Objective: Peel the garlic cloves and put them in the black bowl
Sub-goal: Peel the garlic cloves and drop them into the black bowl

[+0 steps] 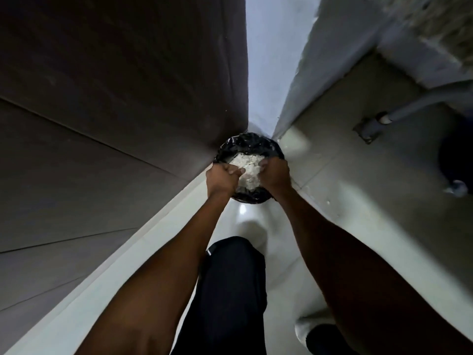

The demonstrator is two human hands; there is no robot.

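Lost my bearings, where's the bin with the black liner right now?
Centre of the head view, on the floor: the bin sits between the dark panel and pale wall, under both hands.

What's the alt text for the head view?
Both hands, left hand and right hand, hold pale papery garlic skins over a bin lined with a black bag, standing on a pale floor beside a dark cabinet.
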